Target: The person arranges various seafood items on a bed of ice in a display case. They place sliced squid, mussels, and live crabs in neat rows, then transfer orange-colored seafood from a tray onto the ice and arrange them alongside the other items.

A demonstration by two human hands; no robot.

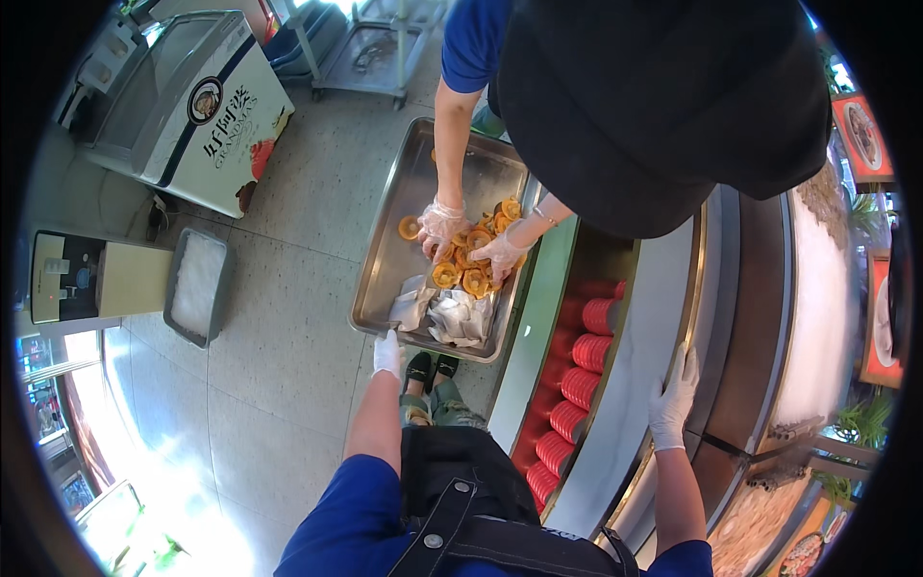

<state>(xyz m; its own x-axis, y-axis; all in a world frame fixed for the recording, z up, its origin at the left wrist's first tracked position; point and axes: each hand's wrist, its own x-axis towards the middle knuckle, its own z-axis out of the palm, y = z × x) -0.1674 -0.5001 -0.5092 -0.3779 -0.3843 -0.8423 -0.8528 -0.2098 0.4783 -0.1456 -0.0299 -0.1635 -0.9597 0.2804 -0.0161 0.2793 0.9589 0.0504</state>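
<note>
In a white glove, my left hand [388, 354] grips the near rim of a large rectangular metal tray [382, 252]. My right hand [675, 399], also gloved, rests on the gold-edged ledge [652, 451] of the counter with nothing in it. Silvery-white flat pieces [461, 317], perhaps fish, lie in two heaps at the tray's near end. Beyond them is a pile of round orange shell-like pieces [476, 281]. A co-worker's two hands [441, 225] in clear gloves reach into that pile; their black cap hides part of the tray's far side.
Stacks of red plates [579, 387] fill a recess right of the tray. An ice-filled display [811, 310] borders the counter. At left are a freezer chest [216, 137] and a grey bin of ice [198, 281] on the tiled floor. A wheeled cart [371, 58] stands behind.
</note>
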